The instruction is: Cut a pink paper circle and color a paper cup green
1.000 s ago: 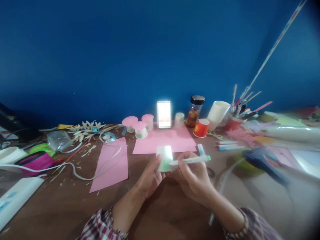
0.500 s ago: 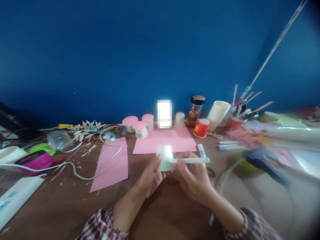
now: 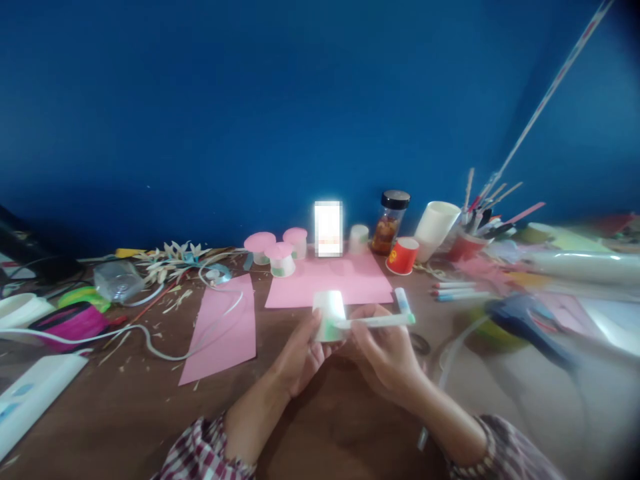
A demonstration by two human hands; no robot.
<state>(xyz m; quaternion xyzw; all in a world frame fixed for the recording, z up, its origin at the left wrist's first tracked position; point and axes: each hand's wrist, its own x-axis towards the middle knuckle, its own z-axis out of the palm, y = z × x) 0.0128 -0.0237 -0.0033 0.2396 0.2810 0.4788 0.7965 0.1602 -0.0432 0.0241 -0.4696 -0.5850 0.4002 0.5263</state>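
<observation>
two hands fill the middle of my feed: the left hand (image 3: 299,360) has its fingers curled around a green-marked white paper cup (image 3: 327,312), while the right hand (image 3: 387,353) pinches a white marker (image 3: 385,321), tip at the cup's right side. i see a pink sheet (image 3: 330,285) just beyond and a red paper cup (image 3: 404,257) far right.
</observation>
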